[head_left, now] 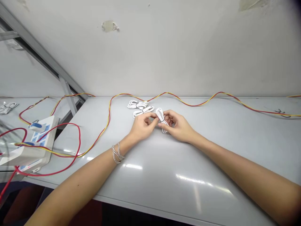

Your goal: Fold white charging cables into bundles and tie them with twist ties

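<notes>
Right hand [177, 127]: thumb in front, fingers curled behind, pinching a white cable bundle [162, 120]. Bundle is stood on end, top leaning a bit left, black tie [162, 120] round its middle. Can't tell if its lower end touches the table [150, 179].

Left hand [143, 127]: thumb and index tips pressed together, right at the bundle's left side by the tie. Too small to tell if I've got a tie end between them. Bracelet [117, 153] on that wrist.

Two more white bundles lie just past my left fingers: the rear one [137, 104] and the front one [144, 111], touching or nearly so. I'm holding mine to the right of both.

Red-and-yellow wire [221, 93] snakes along the back of the table near the wall [176, 56], then bends down left toward the power strip [48, 128]. Strip sits well left of my hands, blue-and-white plug [37, 126] at its far end, red cord [79, 138] looping beside it. Another white bundle [8, 107] far left, beyond the metal frame [42, 47].
</notes>
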The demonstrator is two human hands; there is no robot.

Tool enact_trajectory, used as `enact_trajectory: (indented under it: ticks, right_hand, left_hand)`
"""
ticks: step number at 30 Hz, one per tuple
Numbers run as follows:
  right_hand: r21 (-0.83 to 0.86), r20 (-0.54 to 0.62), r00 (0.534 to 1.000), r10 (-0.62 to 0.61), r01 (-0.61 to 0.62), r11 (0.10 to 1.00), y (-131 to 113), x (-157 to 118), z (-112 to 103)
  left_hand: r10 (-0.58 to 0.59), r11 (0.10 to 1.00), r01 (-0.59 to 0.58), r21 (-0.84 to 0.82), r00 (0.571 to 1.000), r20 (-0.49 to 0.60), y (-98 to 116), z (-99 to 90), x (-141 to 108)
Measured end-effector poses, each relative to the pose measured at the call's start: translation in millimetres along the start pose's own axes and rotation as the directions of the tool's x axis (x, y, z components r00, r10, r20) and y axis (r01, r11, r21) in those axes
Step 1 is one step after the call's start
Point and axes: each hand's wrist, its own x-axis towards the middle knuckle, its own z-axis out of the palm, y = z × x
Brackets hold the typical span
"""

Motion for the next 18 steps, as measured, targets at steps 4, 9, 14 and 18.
enact_trajectory:
  ticks: [4, 9, 14, 18]
  right_hand:
    - [0.042, -0.004, 1.000, 0.011, -0.011, 0.999, 3.1, -0.1, 0.4]
    - [0.065, -0.009, 1.000, 0.027, -0.026, 0.998, 3.2, 0.1, -0.4]
    - [0.055, -0.025, 0.999, 0.025, -0.023, 0.998, 2.6, 0.1, -0.9]
    - [0.041, -0.037, 0.999, 0.017, -0.015, 0.999, 2.4, 0.1, -0.8]
  left_hand:
    - [0.022, 1.000, -0.021, 0.020, 0.999, -0.049, -0.9, 1.2, -0.8]
    - [0.049, 0.998, -0.046, 0.038, 0.996, -0.078, -2.3, 1.7, -0.9]
    - [0.038, 0.997, -0.033, 0.073, 0.996, -0.075, 0.5, 0.9, -1.9]
    - [0.017, 0.997, -0.010, 0.080, 0.996, -0.086, 1.6, 0.9, -2.1]
